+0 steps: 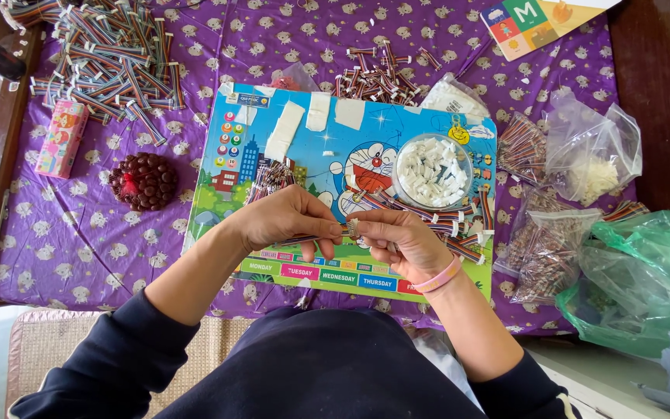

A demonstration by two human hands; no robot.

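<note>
A purple cloth point(102, 233) with a small animal pattern covers the table. On it lie a big heap of striped cable pieces point(106, 58), a pink carton point(62, 138) and a dark red net bag point(143, 181). At the right side are clear plastic bags point(591, 151) and a green plastic bag point(645, 271).

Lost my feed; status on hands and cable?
Left hand and right hand both pinch the striped ribbon cable. White connector at its end. Nothing in the way.

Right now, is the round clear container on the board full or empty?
Nearly full: the round clear container is heaped with small white connector pieces, and no lid is visible.
</note>
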